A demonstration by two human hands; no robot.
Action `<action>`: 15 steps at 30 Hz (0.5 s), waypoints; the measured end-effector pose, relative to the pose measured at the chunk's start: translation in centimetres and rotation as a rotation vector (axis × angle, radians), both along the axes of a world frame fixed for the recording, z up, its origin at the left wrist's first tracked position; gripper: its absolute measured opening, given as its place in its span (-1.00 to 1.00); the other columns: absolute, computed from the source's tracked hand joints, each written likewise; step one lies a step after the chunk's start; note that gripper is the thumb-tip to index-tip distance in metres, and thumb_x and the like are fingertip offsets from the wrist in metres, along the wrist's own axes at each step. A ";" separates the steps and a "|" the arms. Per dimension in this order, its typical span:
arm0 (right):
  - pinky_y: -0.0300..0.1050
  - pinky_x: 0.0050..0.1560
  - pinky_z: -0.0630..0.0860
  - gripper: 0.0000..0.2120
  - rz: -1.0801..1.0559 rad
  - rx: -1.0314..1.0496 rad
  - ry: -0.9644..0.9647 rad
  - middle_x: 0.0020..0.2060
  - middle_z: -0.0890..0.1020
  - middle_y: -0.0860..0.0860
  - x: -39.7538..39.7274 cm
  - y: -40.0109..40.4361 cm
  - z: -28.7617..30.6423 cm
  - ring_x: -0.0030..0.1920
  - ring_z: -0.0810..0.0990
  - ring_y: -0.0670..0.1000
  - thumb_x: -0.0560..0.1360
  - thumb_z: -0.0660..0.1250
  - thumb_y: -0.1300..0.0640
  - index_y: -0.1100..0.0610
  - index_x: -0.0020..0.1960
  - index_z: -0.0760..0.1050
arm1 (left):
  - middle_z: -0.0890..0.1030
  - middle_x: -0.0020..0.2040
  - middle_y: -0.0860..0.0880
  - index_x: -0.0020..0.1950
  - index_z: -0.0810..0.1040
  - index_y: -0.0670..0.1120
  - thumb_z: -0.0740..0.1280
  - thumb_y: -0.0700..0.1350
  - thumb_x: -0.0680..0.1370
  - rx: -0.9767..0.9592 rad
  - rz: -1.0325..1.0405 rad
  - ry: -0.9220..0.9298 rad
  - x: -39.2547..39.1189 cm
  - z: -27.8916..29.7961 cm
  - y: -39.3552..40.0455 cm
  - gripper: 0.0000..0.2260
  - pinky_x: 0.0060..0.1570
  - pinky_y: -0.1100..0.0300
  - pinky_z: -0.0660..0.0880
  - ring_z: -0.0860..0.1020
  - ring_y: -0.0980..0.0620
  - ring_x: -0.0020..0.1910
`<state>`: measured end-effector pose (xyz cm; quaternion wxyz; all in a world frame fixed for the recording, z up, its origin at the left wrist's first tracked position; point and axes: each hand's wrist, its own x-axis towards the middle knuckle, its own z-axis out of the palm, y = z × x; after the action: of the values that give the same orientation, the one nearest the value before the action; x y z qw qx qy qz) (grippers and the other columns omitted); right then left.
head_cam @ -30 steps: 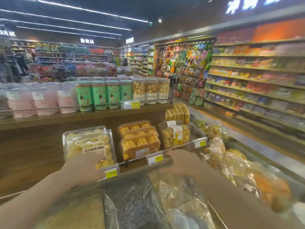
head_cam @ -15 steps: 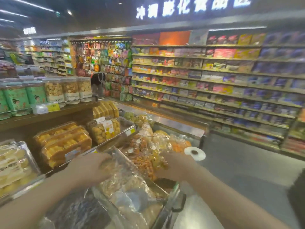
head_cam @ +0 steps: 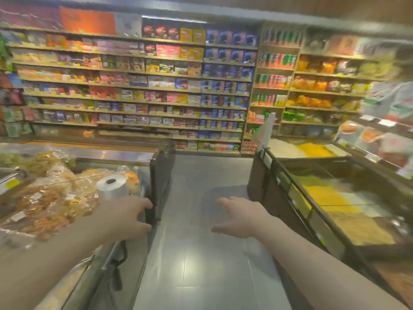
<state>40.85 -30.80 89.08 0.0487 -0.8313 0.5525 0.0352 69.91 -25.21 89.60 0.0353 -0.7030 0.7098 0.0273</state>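
Now bag roll [head_cam: 112, 186] just beyond L hand [head_cam: 125, 218] fingers [head_cam: 141, 203].

This is a supermarket, viewed down an aisle with a grey tiled floor [head_cam: 201, 253]. Long shelves [head_cam: 138, 90] along the far wall carry rows of boxed biscuits and snack packets, with bags of crisps [head_cam: 312, 83] far right. Near left, a counter [head_cam: 107, 257] holds bagged snacks [head_cam: 44, 211], a yellow price tag [head_cam: 9, 183] and a roll of plastic bags [head_cam: 112, 186]; on the right, bins of loose grain [head_cam: 324, 195] sit under clear lids.
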 end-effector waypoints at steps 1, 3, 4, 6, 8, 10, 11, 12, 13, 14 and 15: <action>0.09 0.31 0.43 -0.20 -0.035 -0.006 -0.002 0.45 0.43 -0.02 -2.8 0.6 0.0 0.43 0.42 0.10 0.44 0.29 -0.43 -0.10 0.56 0.20 | 0.52 0.38 0.16 0.49 0.36 0.23 0.32 0.30 0.51 0.003 -0.042 -0.002 -2.8 0.0 -0.5 -0.44 0.18 0.12 0.57 0.53 0.09 0.29; 0.09 0.30 0.44 -0.22 -0.105 -0.020 -0.012 0.41 0.45 -0.01 -8.2 1.9 -0.1 0.41 0.44 0.10 0.44 0.29 -0.43 -0.09 0.53 0.23 | 0.49 0.40 0.13 0.51 0.34 0.22 0.31 0.30 0.52 0.004 -0.127 -0.021 -8.2 -0.1 -1.3 -0.43 0.25 0.07 0.52 0.50 0.07 0.35; 0.09 0.29 0.45 -0.23 -0.140 -0.028 -0.017 0.38 0.47 -0.01 -10.8 2.7 -0.1 0.40 0.45 0.10 0.44 0.28 -0.42 -0.08 0.52 0.24 | 0.47 0.42 0.13 0.52 0.33 0.22 0.30 0.30 0.52 0.004 -0.166 -0.030 -10.8 -0.2 -1.8 -0.42 0.28 0.06 0.50 0.48 0.07 0.38; 0.10 0.26 0.46 -0.24 -0.219 -0.045 -0.021 0.36 0.48 0.00 -15.8 4.4 -0.2 0.38 0.46 0.10 0.44 0.28 -0.42 -0.09 0.52 0.25 | 0.45 0.45 0.15 0.53 0.31 0.22 0.30 0.30 0.52 0.002 -0.236 -0.032 -15.8 -0.4 -2.5 -0.42 0.31 0.05 0.46 0.45 0.06 0.42; 0.08 0.24 0.46 -0.24 -0.300 -0.050 -0.028 0.36 0.48 -0.01 -20.5 6.4 -0.4 0.38 0.47 0.10 0.44 0.27 -0.42 -0.11 0.53 0.23 | 0.46 0.45 0.18 0.52 0.32 0.24 0.31 0.32 0.52 0.001 -0.313 -0.025 -20.8 -0.8 -3.1 -0.42 0.32 0.07 0.45 0.46 0.07 0.43; 0.08 0.25 0.44 -0.23 -0.379 -0.039 -0.031 0.39 0.47 -0.02 -25.0 8.4 -0.7 0.39 0.46 0.09 0.44 0.28 -0.42 -0.13 0.55 0.21 | 0.46 0.45 0.18 0.52 0.31 0.25 0.31 0.32 0.53 0.016 -0.401 -0.018 -25.8 -1.3 -3.6 -0.42 0.30 0.10 0.45 0.46 0.08 0.42; 0.09 0.27 0.43 -0.22 -0.420 -0.032 -0.030 0.40 0.45 -0.02 -27.1 9.5 -0.8 0.40 0.45 0.09 0.44 0.28 -0.41 -0.14 0.56 0.20 | 0.45 0.46 0.17 0.53 0.30 0.24 0.30 0.32 0.53 0.021 -0.450 -0.018 -28.3 -1.5 -3.7 -0.42 0.28 0.10 0.45 0.45 0.08 0.42; 0.11 0.28 0.42 -0.22 -0.467 -0.026 -0.030 0.41 0.45 -0.03 -29.1 10.7 -0.9 0.40 0.44 0.09 0.44 0.28 -0.41 -0.14 0.56 0.19 | 0.44 0.46 0.15 0.53 0.29 0.24 0.29 0.31 0.54 0.027 -0.505 -0.021 -30.9 -1.8 -3.8 -0.42 0.28 0.10 0.45 0.44 0.07 0.43; 0.13 0.29 0.43 -0.22 -0.517 -0.022 -0.028 0.42 0.44 -0.02 -30.9 11.9 -1.0 0.40 0.45 0.10 0.44 0.29 -0.41 -0.14 0.56 0.20 | 0.43 0.47 0.14 0.54 0.29 0.24 0.29 0.31 0.54 0.032 -0.565 -0.028 -33.5 -1.9 -3.7 -0.42 0.28 0.08 0.46 0.43 0.06 0.44; 0.15 0.30 0.43 -0.22 -0.566 -0.016 -0.030 0.41 0.45 -0.02 -32.6 13.2 -1.1 0.40 0.45 0.11 0.44 0.29 -0.40 -0.13 0.55 0.20 | 0.43 0.47 0.14 0.54 0.29 0.24 0.29 0.31 0.55 0.034 -0.627 -0.032 -36.1 -2.2 -3.6 -0.43 0.29 0.06 0.47 0.43 0.05 0.44; 0.16 0.31 0.44 -0.22 -0.617 -0.013 -0.036 0.41 0.45 -0.01 -34.3 14.5 -1.2 0.40 0.45 0.12 0.44 0.29 -0.39 -0.13 0.55 0.20 | 0.42 0.47 0.14 0.53 0.29 0.24 0.29 0.30 0.55 0.031 -0.690 -0.034 -38.6 -2.5 -3.4 -0.44 0.29 0.04 0.48 0.43 0.05 0.44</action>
<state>6.55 -16.26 87.90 0.0616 -0.6250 0.7782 0.0004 31.33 -28.58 87.15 0.0649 -0.4212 0.9046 0.0127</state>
